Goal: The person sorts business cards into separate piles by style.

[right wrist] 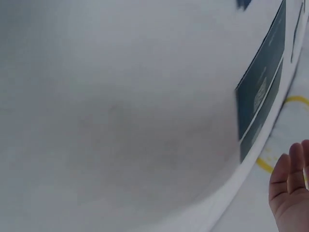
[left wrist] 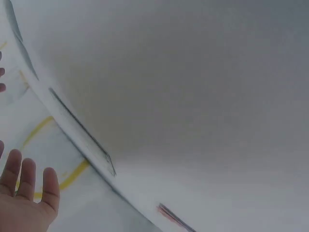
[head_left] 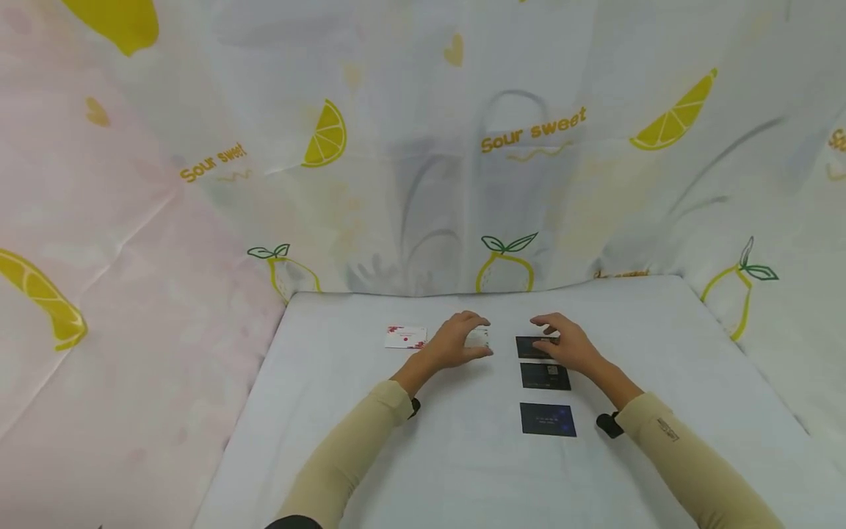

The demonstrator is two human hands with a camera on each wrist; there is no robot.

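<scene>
My left hand (head_left: 457,342) hovers with fingers and thumb spread around a white card (head_left: 479,338), partly hidden behind it. Left of it lies another white card with red flowers (head_left: 406,337). My right hand (head_left: 570,345) is over the right part of a black card (head_left: 526,347); whether the thumb touches it I cannot tell. Just nearer lies a second black card (head_left: 545,376), and below that a dark card with blue-purple marks (head_left: 548,420). In the wrist views, the left hand (left wrist: 29,193) and right hand (right wrist: 292,191) show loosely extended fingers with nothing held.
All the cards lie flat on a white table (head_left: 463,470). A lemon-print curtain (head_left: 410,184) hangs along the table's back edge and both sides. Dark bands are on both wrists.
</scene>
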